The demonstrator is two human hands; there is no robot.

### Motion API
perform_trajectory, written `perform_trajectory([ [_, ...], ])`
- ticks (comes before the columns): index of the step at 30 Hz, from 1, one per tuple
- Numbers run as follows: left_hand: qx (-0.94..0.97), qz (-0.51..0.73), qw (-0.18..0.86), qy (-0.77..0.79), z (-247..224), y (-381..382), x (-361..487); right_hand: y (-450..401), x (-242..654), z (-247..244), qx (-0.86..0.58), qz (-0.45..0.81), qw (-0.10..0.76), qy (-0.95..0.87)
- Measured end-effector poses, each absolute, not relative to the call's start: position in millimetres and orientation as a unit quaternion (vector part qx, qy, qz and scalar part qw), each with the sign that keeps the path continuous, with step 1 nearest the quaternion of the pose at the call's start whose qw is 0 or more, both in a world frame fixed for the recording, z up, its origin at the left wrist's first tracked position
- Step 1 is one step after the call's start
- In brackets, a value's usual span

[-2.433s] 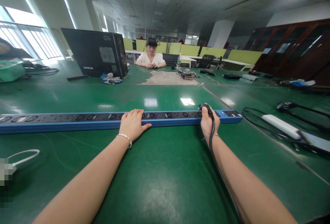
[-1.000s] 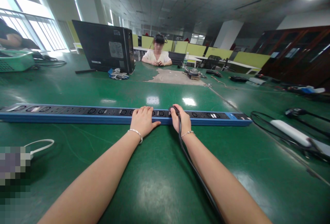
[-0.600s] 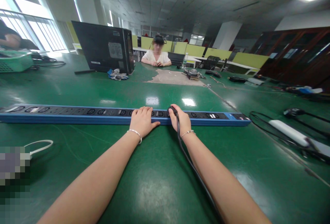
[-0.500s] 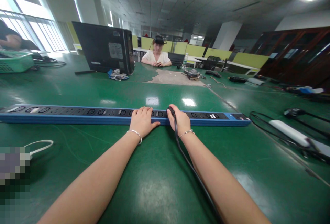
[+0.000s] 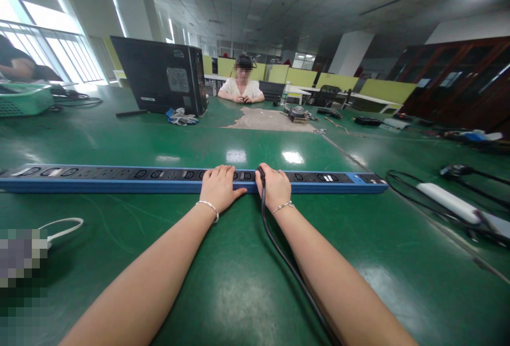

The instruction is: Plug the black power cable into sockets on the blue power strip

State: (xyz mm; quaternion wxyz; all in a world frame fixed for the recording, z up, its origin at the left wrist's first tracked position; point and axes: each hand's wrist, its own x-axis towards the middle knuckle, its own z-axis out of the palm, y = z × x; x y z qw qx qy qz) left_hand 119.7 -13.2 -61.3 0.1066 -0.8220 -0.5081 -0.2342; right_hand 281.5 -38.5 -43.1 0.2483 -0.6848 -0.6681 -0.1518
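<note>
Centre frame: left hand (image 5: pixel 220 186) flat, thumb out, on a blue strip (image 5: pixel 159 186); right hand (image 5: pixel 275 187) closed around a plug (image 5: pixel 260 172), whose cord (image 5: pixel 278 247), lower right, could tug it askew.

I can't see the sockets under my left hand (image 5: pixel 218 185), which lies across the blue power strip (image 5: pixel 119 182). My right hand (image 5: pixel 275 185) covers much of the black plug (image 5: pixel 261 172), so I can't tell whether its front end sits in a socket. I lose its cord (image 5: pixel 279 247) at the bottom edge. On my left, the edge cuts off the strip's side, the green basket (image 5: pixel 30 100) and a blocked-out object (image 5: pixel 19 255) I can't identify. Whatever the person (image 5: pixel 241 88) opposite holds is too small for me; the clutter (image 5: pixel 474 136) far right is blurred.
</note>
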Motion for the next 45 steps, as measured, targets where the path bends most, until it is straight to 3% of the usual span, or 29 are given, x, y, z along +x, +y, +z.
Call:
perform_trajectory([
  [23,-0.82,-0.22,0.104,-0.518,-59,-15,121,-45,299,-53,-0.637,-0.18,0.229,-0.714],
  [32,-0.814,-0.294,0.016,-0.501,-32,-31,143,-46,312,-60,-0.609,-0.097,0.273,-0.739],
  [38,-0.81,-0.15,-0.047,-0.565,0,-36,190,-46,324,-61,-0.574,-0.05,0.27,-0.771],
  [45,-0.789,-0.094,-0.051,-0.605,4,-29,229,-48,324,-59,-0.552,-0.026,0.243,-0.797],
])
